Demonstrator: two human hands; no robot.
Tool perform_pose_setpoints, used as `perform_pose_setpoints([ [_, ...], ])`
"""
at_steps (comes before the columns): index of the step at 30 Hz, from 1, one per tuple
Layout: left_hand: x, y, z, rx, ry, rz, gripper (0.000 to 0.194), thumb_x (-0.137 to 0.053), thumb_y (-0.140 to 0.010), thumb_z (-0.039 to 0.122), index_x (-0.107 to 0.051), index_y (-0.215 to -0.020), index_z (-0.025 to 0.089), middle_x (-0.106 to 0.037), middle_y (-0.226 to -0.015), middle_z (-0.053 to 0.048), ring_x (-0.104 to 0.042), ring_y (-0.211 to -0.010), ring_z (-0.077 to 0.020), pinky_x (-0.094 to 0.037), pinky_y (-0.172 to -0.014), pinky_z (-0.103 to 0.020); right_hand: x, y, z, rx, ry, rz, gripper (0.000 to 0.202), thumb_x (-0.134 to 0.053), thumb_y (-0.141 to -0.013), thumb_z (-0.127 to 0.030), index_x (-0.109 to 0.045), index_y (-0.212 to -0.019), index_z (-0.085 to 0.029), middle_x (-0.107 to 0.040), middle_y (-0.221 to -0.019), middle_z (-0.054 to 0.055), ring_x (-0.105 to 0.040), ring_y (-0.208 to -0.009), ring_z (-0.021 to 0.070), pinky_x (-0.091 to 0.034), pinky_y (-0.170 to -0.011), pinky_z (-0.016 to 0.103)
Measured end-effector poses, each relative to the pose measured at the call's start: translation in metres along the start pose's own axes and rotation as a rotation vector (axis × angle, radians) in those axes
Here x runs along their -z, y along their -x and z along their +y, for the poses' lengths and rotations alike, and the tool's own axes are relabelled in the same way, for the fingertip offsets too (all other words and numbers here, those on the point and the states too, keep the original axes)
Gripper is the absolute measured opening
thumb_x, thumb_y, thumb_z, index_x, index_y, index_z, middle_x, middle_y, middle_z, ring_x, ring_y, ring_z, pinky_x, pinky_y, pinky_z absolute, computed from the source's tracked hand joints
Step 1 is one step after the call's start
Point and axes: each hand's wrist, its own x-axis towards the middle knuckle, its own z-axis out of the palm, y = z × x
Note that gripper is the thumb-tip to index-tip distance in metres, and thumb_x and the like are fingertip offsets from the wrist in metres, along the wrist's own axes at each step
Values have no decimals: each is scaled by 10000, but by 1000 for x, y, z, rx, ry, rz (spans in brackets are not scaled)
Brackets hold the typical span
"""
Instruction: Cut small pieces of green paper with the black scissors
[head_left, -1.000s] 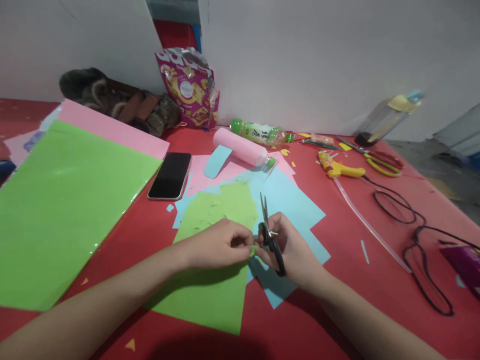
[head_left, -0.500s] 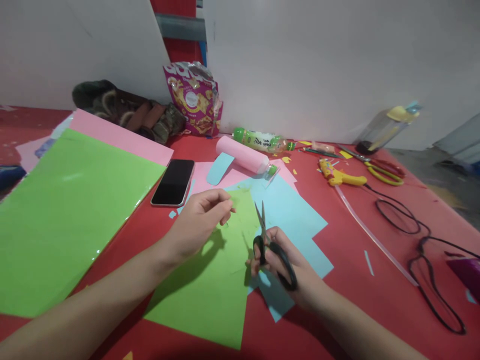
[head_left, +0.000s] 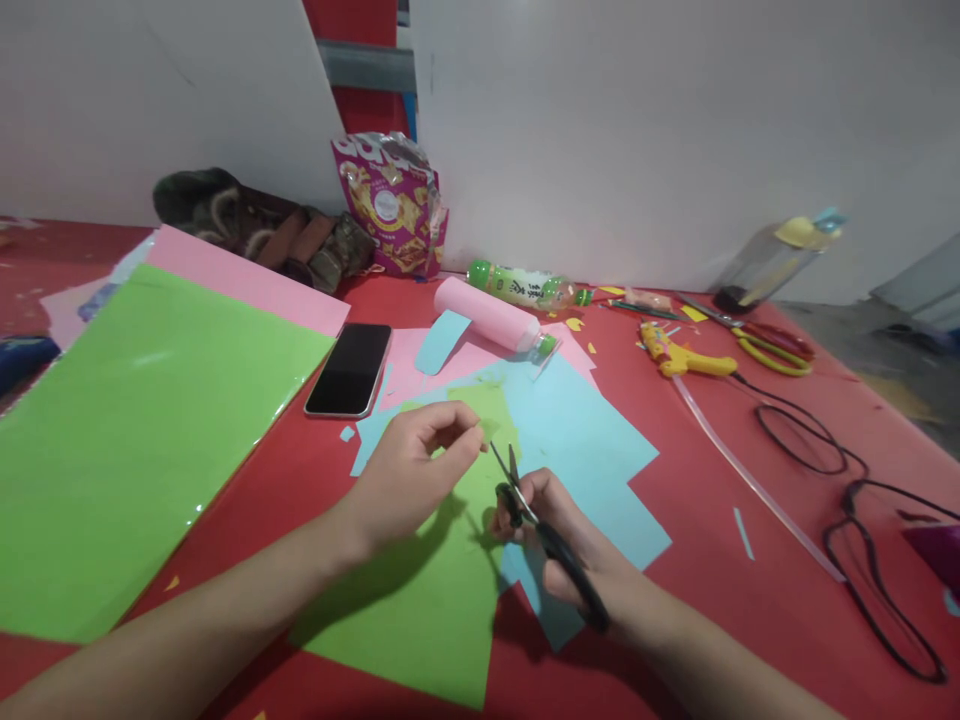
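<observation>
My right hand (head_left: 570,530) grips black-handled scissors (head_left: 555,545) by the loops, blades parted and pointing up and left. Just left of the blade tips, my left hand (head_left: 427,460) is closed, thumb and fingertips pinched together; whatever sits in the pinch is too small to make out. Both hands are above a green paper sheet (head_left: 420,620), with light blue paper (head_left: 592,430) beneath and beside it. Behind them lies a bottle wrapped in pink paper (head_left: 487,315), a blue paper strip (head_left: 442,342) leaning against it.
A phone (head_left: 349,370) and wrapped green paper (head_left: 150,430) lie to the left. Snack bag (head_left: 390,205) and labelled bottle (head_left: 525,284) stand or lie by the wall. On the right are a yellow glue gun (head_left: 682,355) with its cord, yellow-and-red-handled tools (head_left: 772,350) and a tumbler (head_left: 772,260).
My left hand has shifted slightly right and down. The scissors have turned leftward, and their tips are now close to my left fingertips. The view has moved slightly.
</observation>
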Motion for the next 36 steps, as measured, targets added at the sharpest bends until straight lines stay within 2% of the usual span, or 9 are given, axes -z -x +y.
perform_pose_setpoints([
  [6, -4, 4, -2, -68, -42, -34, 164, -416, -761, 188, -447, -604, 155, -422, -567, 39, -403, -544, -77, -347, -529, -181, 1, 0, 3, 28, -39, 11, 489, -595, -594, -584, -326, -829, -250, -380, -840, 19, -385, -779, 164, -335, -649, 281],
  [12, -7, 7, 1, -117, -138, -53, 167, -419, -762, 164, -447, -598, 157, -442, -567, 36, -421, -561, -83, -353, -551, -182, 0, 1, 1, -16, -57, 4, 502, -601, -586, -589, -324, -842, -259, -382, -814, 9, -377, -749, 156, -335, -593, 260],
  [22, -9, 8, 0, -125, -145, -15, 162, -417, -756, 138, -457, -600, 155, -450, -567, 37, -434, -560, -84, -359, -548, -183, -4, 1, -2, -53, -98, -18, 514, -597, -584, -597, -312, -839, -253, -409, -778, 4, -391, -708, 143, -304, -539, 240],
  [36, -14, 11, -2, -85, -70, -14, 157, -404, -764, 143, -478, -625, 145, -473, -598, 24, -456, -591, -93, -374, -576, -199, -4, 0, -1, 10, -146, -12, 465, -594, -628, -558, -328, -818, -227, -396, -754, -18, -397, -667, 110, -290, -548, 239],
])
